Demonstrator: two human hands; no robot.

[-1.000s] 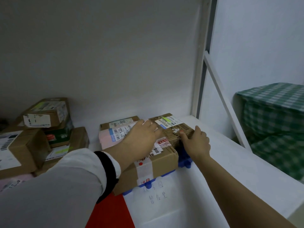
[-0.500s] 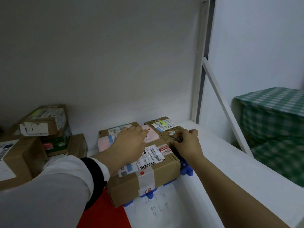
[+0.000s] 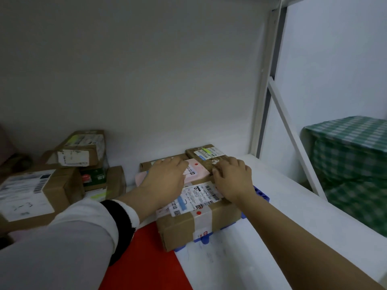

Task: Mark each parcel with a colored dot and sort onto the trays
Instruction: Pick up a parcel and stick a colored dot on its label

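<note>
Left hand (image 3: pixel 165 181) lies palm down, fingers relaxed and flat, on pink parcel (image 3: pixel 198 171) at frame centre; grips nothing. Right hand (image 3: pixel 232 181) just right of it, fingers bent, tips on near edge of small brown parcel (image 3: pixel 206 152); cannot tell whether it grips or only presses.

Pink parcel carries a red dot, sits between the two hands. Large cardboard parcel (image 3: pixel 188 225) lies below it in frame, red dot beside its label, wrists over its top. All three rest on blue tray (image 3: pixel 261 194), whose edge shows at right and under the large parcel's near side.

Red sheet (image 3: pixel 146 258) at lower centre. White counter (image 3: pixel 303 216) runs to lower right. Pile of brown parcels (image 3: pixel 31 191) at left. Green checked cloth (image 3: pixel 351 164) at far right.
</note>
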